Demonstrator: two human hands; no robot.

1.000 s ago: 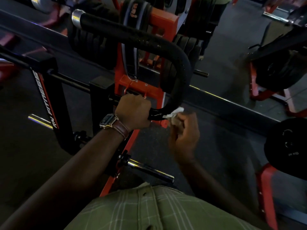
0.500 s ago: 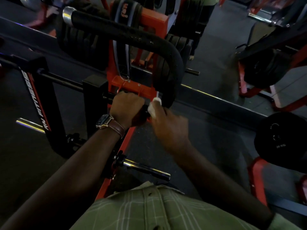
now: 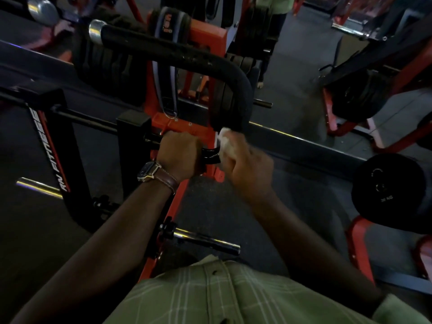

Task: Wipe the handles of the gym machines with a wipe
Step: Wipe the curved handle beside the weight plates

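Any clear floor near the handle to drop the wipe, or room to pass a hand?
Bare floor lies between the red frame rail and the right forearm, above the chrome peg. More lies left of the black upright. It is crowded at the curved handle, where the left hand and the right hand with the wipe sit close.

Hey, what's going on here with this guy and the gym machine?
A person is cleaning a machine's curved black handle. The left hand grips the handle's lower bar to steady it. The right hand holds a white wipe bunched in its fingers and presses it against the bend at the handle's lower end. The hand is blurred, so it looks mid-wipe. Weight plates and red frames stand around.
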